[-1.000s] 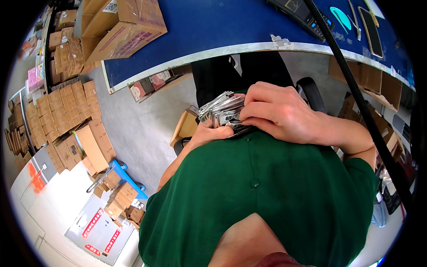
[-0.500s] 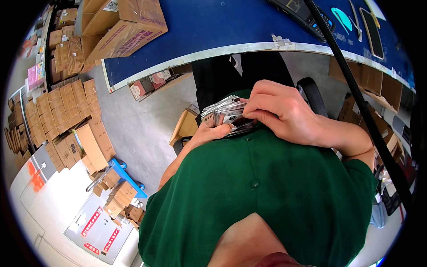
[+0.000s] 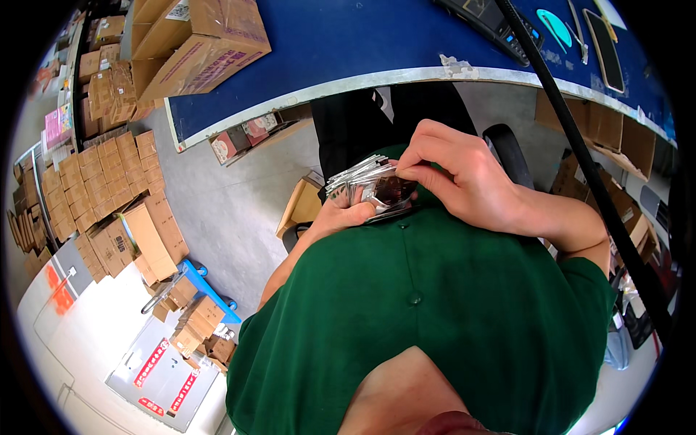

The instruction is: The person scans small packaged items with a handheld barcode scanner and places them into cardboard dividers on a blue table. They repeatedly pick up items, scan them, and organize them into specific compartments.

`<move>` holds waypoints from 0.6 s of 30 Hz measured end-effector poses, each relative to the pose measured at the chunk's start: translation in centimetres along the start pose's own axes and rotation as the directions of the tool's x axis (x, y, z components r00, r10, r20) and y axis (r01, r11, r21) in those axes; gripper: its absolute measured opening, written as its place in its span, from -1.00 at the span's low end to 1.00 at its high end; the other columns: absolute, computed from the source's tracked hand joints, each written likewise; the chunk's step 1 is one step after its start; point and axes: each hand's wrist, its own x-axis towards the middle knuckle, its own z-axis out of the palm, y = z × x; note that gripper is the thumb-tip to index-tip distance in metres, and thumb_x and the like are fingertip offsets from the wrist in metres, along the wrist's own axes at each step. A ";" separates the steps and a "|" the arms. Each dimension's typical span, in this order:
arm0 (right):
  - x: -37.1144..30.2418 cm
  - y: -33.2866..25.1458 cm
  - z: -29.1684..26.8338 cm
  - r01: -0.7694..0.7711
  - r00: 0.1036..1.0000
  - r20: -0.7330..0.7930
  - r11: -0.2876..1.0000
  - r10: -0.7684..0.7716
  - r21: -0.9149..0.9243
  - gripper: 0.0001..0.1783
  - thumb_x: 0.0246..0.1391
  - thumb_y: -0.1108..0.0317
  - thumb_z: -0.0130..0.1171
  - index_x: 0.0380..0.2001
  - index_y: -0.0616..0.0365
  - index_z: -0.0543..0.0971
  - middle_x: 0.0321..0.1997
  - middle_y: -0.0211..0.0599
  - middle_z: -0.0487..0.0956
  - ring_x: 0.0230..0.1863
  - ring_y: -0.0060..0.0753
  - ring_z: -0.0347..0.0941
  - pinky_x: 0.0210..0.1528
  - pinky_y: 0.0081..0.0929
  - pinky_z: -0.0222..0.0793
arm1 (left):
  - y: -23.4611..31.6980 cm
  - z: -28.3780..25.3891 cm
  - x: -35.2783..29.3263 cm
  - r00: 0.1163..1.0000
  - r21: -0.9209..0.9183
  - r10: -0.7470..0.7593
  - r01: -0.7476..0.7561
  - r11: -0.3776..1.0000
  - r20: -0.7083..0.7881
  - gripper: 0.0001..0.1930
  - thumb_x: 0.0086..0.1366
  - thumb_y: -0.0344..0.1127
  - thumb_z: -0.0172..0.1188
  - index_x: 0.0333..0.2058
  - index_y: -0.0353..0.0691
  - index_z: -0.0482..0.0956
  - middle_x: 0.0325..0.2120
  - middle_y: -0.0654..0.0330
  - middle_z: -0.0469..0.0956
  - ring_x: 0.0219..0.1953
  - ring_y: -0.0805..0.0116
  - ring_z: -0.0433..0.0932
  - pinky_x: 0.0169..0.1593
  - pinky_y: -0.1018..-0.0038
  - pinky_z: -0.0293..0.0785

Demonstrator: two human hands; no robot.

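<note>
A thick stack of thin, shiny silver packets (image 3: 360, 174) is held close to the front of my green shirt. My left hand (image 3: 339, 216) is closed around the stack from the left, its thumb pressed on the near face. At the stack's right side, my right hand (image 3: 464, 174) pinches the edge of one packet between thumb and forefinger, its other fingers curled. A dark, glossy packet face (image 3: 391, 190) shows below that pinch. The packets' upper edges fan apart unevenly. What is inside them cannot be seen.
Beyond my lap runs a blue-topped table (image 3: 348, 36) with a pale, chipped edge. On it are an open carton (image 3: 217, 54), a handheld scanner (image 3: 500, 29) and a phone (image 3: 604, 51). A black pole (image 3: 558, 109) crosses at the right. Stacked cartons (image 3: 101, 177) stand left.
My right fingers have shifted slightly up along the stack, baring more of the dark packet face. My left hand keeps its hold, almost unmoved.
</note>
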 end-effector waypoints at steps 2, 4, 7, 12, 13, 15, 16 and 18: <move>0.0 -0.1 -0.1 0.052 0.999 0.008 0.998 -0.051 -0.022 -0.89 0.00 0.63 0.26 -0.37 0.26 0.59 -0.38 -0.24 0.46 -0.43 -0.27 0.44 -0.43 -0.43 0.34 | -0.1 -0.1 -0.2 1.000 -0.002 -0.018 0.018 1.000 -0.021 -0.19 0.13 -0.13 0.45 0.27 -0.31 0.28 0.14 0.14 0.46 0.16 0.34 0.45 0.27 0.42 0.31; 0.0 -0.1 -0.2 0.102 0.995 0.026 0.994 -0.101 -0.029 -0.89 0.00 0.63 0.26 -0.37 0.26 0.59 -0.37 -0.25 0.47 -0.43 -0.28 0.45 -0.43 -0.44 0.35 | -0.2 0.1 -0.1 1.000 -0.058 -0.031 0.030 0.998 -0.007 -0.18 0.13 -0.11 0.46 0.27 -0.32 0.27 0.14 0.14 0.46 0.16 0.34 0.45 0.27 0.40 0.31; 0.2 0.2 -0.5 0.187 0.981 0.067 0.982 -0.184 -0.032 -0.88 -0.01 0.64 0.27 -0.37 0.25 0.59 -0.36 -0.26 0.48 -0.41 -0.28 0.46 -0.42 -0.43 0.37 | -0.9 -0.7 0.2 1.000 -0.075 0.021 -0.021 0.997 0.008 -0.18 0.14 -0.10 0.45 0.27 -0.31 0.27 0.14 0.14 0.45 0.16 0.34 0.45 0.25 0.39 0.32; 0.2 0.4 -1.3 0.198 0.974 0.132 0.977 -0.187 -0.078 -0.86 -0.07 0.62 0.31 -0.39 0.23 0.59 -0.36 -0.27 0.49 -0.38 -0.26 0.49 -0.41 -0.41 0.42 | -1.1 -0.2 0.9 0.987 -0.030 0.151 -0.150 0.988 0.051 -0.24 0.18 -0.10 0.42 0.26 -0.28 0.29 0.12 0.17 0.46 0.14 0.36 0.44 0.21 0.40 0.33; 0.2 0.4 -1.1 0.231 0.967 0.127 0.968 -0.219 -0.094 -0.85 -0.09 0.61 0.31 -0.40 0.22 0.59 -0.36 -0.28 0.48 -0.38 -0.26 0.48 -0.42 -0.40 0.41 | -0.6 0.5 0.5 0.987 0.001 0.158 -0.158 0.987 0.013 -0.25 0.19 -0.11 0.41 0.26 -0.28 0.29 0.12 0.18 0.46 0.14 0.37 0.44 0.21 0.41 0.33; 0.1 0.5 -0.5 0.294 0.953 0.120 0.948 -0.279 -0.125 -0.84 -0.12 0.59 0.33 -0.41 0.19 0.59 -0.37 -0.31 0.48 -0.38 -0.26 0.48 -0.44 -0.40 0.39 | -0.3 0.4 0.2 0.991 0.072 0.132 -0.130 0.989 -0.021 -0.28 0.20 -0.13 0.41 0.25 -0.28 0.31 0.11 0.21 0.47 0.13 0.40 0.44 0.19 0.43 0.33; 0.1 0.4 -0.5 0.312 0.946 0.139 0.939 -0.293 -0.143 -0.84 -0.14 0.58 0.34 -0.42 0.18 0.59 -0.38 -0.32 0.47 -0.38 -0.27 0.47 -0.46 -0.39 0.38 | -0.4 -0.3 0.1 0.995 0.112 0.097 -0.094 0.989 -0.019 -0.29 0.20 -0.15 0.41 0.24 -0.28 0.32 0.10 0.22 0.47 0.13 0.42 0.44 0.19 0.44 0.33; 0.4 0.3 -0.5 0.350 0.930 0.178 0.919 -0.320 -0.179 -0.83 -0.16 0.55 0.35 -0.43 0.15 0.58 -0.39 -0.35 0.46 -0.38 -0.28 0.46 -0.48 -0.38 0.36 | -0.5 -0.7 0.3 0.995 0.134 0.095 -0.097 0.986 0.024 -0.34 0.22 -0.20 0.39 0.22 -0.29 0.34 0.10 0.23 0.47 0.12 0.44 0.44 0.20 0.48 0.33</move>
